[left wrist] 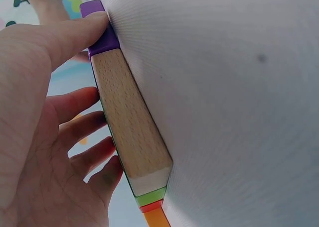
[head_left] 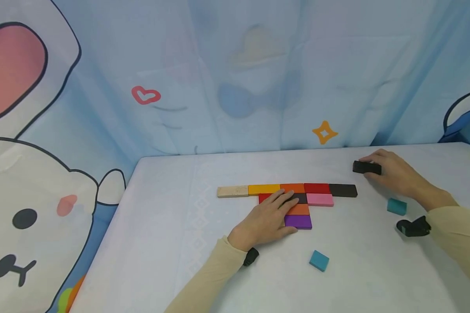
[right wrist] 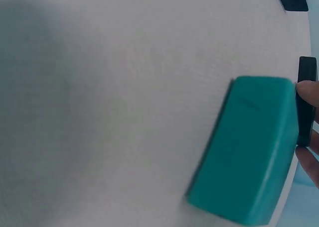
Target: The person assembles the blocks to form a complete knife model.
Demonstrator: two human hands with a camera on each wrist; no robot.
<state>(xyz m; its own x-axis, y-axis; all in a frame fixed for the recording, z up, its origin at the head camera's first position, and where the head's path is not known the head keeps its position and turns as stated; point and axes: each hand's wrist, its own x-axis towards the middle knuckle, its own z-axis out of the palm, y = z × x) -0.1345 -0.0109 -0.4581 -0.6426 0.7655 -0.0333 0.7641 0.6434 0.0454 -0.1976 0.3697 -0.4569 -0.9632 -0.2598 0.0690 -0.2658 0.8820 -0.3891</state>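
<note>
My left hand rests fingers-outstretched on the lower rows of coloured wooden blocks, covering part of them. In the left wrist view its thumb touches a purple block, with a plain wood block beyond. Above those fingers, the top row runs plain wood, yellow, orange, red and black. Below it are a pink block, an orange block and the purple one. Off to the right, my right hand pinches a separate black block by its end.
A loose teal block lies below the right hand, looming large in the right wrist view. A blue block sits nearer the front. Behind the white table hangs a pale blue patterned curtain. Each wrist bears a black camera.
</note>
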